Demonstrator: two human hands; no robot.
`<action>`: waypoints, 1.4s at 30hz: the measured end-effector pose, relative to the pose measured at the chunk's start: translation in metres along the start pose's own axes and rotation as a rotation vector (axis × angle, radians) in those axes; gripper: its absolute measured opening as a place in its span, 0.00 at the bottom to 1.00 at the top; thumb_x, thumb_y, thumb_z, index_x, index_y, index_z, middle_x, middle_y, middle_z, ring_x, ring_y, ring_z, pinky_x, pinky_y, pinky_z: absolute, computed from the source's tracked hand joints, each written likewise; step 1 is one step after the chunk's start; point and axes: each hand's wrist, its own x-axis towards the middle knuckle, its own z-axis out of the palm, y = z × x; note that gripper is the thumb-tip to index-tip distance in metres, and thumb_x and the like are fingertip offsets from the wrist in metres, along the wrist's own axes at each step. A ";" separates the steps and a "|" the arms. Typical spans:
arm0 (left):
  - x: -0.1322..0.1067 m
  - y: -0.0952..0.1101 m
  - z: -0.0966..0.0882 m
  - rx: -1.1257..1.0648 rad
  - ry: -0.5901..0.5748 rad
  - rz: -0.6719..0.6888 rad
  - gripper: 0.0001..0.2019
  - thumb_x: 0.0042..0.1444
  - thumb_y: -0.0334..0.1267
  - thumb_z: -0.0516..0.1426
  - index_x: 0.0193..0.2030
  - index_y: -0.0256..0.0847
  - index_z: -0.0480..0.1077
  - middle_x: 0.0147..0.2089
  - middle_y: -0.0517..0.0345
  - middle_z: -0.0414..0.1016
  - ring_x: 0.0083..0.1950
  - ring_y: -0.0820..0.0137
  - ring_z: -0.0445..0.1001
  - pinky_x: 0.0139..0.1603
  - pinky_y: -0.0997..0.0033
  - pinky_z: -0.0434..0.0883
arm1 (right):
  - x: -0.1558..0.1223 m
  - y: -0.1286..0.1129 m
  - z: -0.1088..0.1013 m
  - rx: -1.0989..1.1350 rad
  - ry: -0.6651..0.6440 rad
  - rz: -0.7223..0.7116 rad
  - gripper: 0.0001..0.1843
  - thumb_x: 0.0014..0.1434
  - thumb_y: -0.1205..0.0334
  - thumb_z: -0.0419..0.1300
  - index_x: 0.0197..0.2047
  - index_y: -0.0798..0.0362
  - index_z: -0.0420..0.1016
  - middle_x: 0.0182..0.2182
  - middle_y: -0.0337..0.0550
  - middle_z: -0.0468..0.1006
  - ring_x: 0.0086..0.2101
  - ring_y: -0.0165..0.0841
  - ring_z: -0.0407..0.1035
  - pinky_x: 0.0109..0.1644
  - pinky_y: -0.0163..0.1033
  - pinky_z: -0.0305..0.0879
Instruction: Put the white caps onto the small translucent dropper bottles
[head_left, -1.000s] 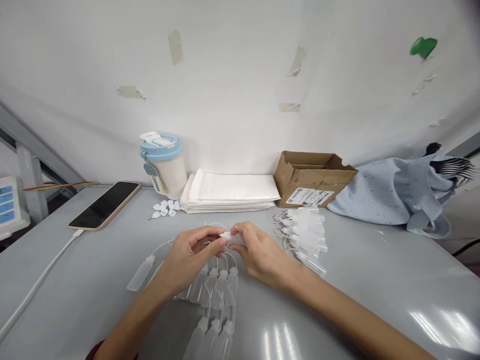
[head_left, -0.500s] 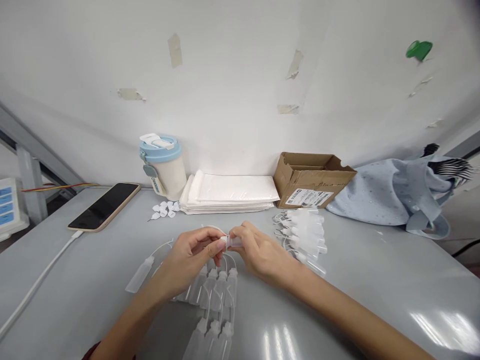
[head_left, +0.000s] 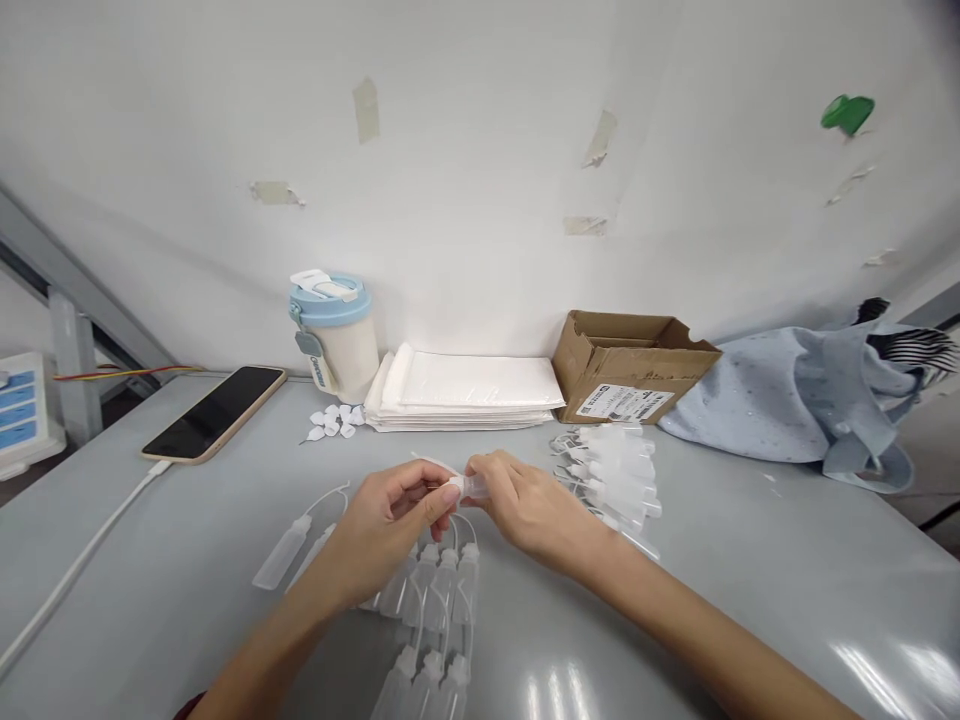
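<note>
Both of my hands meet over the middle of the grey table [head_left: 750,590]. My right hand [head_left: 525,508] grips a small translucent squeeze bottle [head_left: 472,487] by its body. My left hand [head_left: 382,525] pinches the bottle's white tip end with thumb and fingers. Under my hands lie rows of the same small bottles [head_left: 439,600] with thin cap tethers. One more bottle [head_left: 281,552] lies alone to the left. Another pile of such bottles [head_left: 615,475] sits right of my right hand.
At the back stand a blue-lidded cup [head_left: 335,335], a stack of white padded envelopes [head_left: 469,390] and an open cardboard box [head_left: 630,375]. Small white caps [head_left: 334,422] lie near the cup. A phone [head_left: 214,412] on a cable lies left; a light-blue cloth bag [head_left: 817,400] lies right.
My hands have stayed together on the bottle, with only small finger shifts at its tip. The view has tilted slightly.
</note>
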 end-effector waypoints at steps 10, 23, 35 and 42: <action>0.003 -0.001 0.005 0.063 0.012 -0.043 0.16 0.60 0.48 0.50 0.27 0.40 0.67 0.22 0.62 0.66 0.25 0.73 0.66 0.26 0.75 0.65 | 0.001 -0.003 -0.007 -0.052 -0.068 0.002 0.02 0.66 0.66 0.50 0.39 0.55 0.60 0.34 0.50 0.75 0.33 0.37 0.71 0.26 0.33 0.59; -0.001 -0.001 0.007 0.117 0.011 0.027 0.14 0.60 0.46 0.51 0.29 0.41 0.69 0.25 0.62 0.68 0.28 0.72 0.67 0.28 0.76 0.65 | 0.000 0.000 -0.019 0.347 -0.173 0.156 0.06 0.64 0.61 0.52 0.43 0.53 0.58 0.31 0.43 0.77 0.29 0.34 0.70 0.28 0.34 0.58; -0.002 -0.005 0.013 0.342 -0.024 0.117 0.17 0.62 0.44 0.47 0.25 0.41 0.65 0.21 0.64 0.64 0.24 0.72 0.64 0.27 0.74 0.62 | 0.002 -0.003 -0.010 -0.011 -0.267 0.161 0.14 0.62 0.51 0.55 0.34 0.55 0.66 0.20 0.41 0.72 0.21 0.31 0.64 0.22 0.33 0.45; -0.002 -0.008 0.018 0.364 0.056 0.157 0.13 0.62 0.45 0.48 0.36 0.42 0.68 0.31 0.59 0.70 0.30 0.69 0.67 0.26 0.75 0.61 | 0.002 0.005 -0.022 0.022 -0.301 0.178 0.14 0.61 0.61 0.54 0.24 0.54 0.66 0.16 0.36 0.68 0.17 0.25 0.57 0.21 0.31 0.44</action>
